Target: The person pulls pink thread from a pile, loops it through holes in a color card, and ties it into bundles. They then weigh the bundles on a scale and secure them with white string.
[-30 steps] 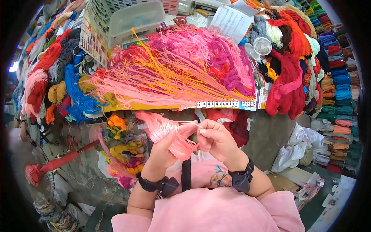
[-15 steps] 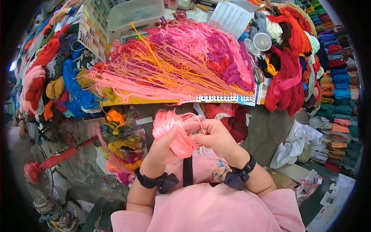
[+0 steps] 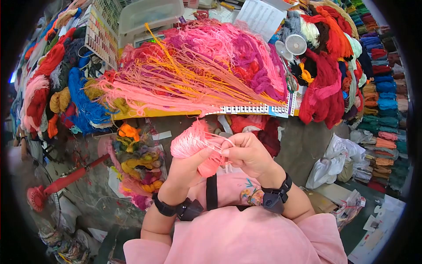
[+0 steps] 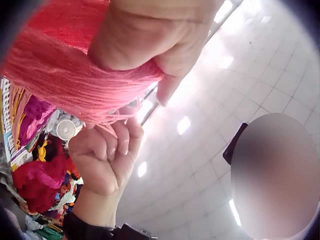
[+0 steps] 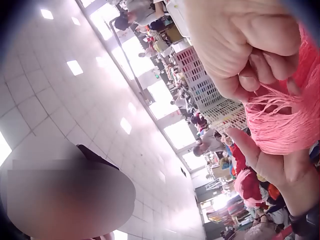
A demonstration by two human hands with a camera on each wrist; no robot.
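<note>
A glossy pink skein of yarn (image 3: pixel 185 146) lies in my left hand (image 3: pixel 188 170), gripped between thumb and fingers. At its right side, my right hand (image 3: pixel 254 157) pinches a few thin pink strands (image 3: pixel 226 141) with thumb and fingertips, its other fingers curled in. In the left wrist view, the skein (image 4: pixel 75 82) spreads under the left hand (image 4: pixel 150 37), and strands run down to the right hand (image 4: pixel 106 157). The right wrist view shows strands looped over fingers at the skein's edge (image 5: pixel 280 127).
Ahead, a table bears a big heap of pink, purple and orange yarn (image 3: pixel 228 57), with a plastic bin (image 3: pixel 151 17) behind. Dark red yarn (image 3: pixel 323 88) hangs at the right. A red-handled fan (image 3: pixel 39 196) stands at left, and white bags (image 3: pixel 336 160) lie on the floor at right.
The skein has turned and bunched up in the left hand. My right hand keeps its pinch on the strands, and short loops now hang below its fingertips.
</note>
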